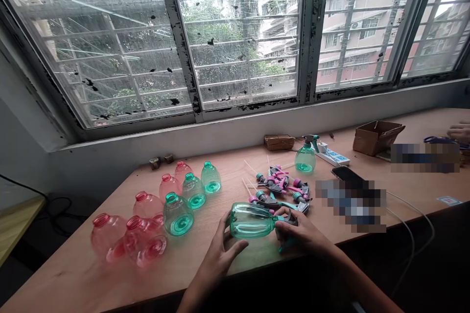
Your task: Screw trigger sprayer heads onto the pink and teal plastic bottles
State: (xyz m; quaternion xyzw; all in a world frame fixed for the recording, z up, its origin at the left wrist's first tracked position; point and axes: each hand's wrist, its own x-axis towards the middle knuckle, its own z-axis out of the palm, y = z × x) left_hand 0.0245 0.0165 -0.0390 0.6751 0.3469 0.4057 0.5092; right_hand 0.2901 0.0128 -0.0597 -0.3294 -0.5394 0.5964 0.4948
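Note:
My left hand (224, 247) grips the base end of a clear green bottle (251, 221), which lies on its side in the air above the table's front edge. At the bottle's neck, my right hand (299, 227) is closed around a dark grey and green spray head (284, 242), mostly hidden by the fingers. Whether the head is threaded on cannot be told. Just behind lies a pile of pink, green and grey spray heads (277, 183) with thin tubes. To the left stand open-necked green bottles (178, 215) and several pink bottles (106, 234).
A green spray bottle (305, 159) with its head on stands at the back, by a white power strip (334, 155). A phone (350, 176), a small brown box (279, 143) and an open carton (376, 138) are on the table (235, 156). Another person's hand (458, 131) shows at far right.

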